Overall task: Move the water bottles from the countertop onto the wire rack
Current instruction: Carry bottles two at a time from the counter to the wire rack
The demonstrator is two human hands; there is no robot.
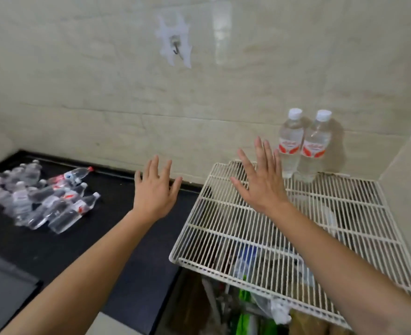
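White wire rack [248,228], black countertop [83,243], clear bottles [303,146] — red-and-white labels, white caps

Bottle labels [289,147] too blurry, no legible txt.

Even, soft light, a glare streak on the wall tiles [221,42], motion blur throughout, wide-angle bending at edges

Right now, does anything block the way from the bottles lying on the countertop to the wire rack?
Nothing visible does. The countertop between the pile of bottles and the wire rack is bare; two bottles occupy only the rack's far corner.
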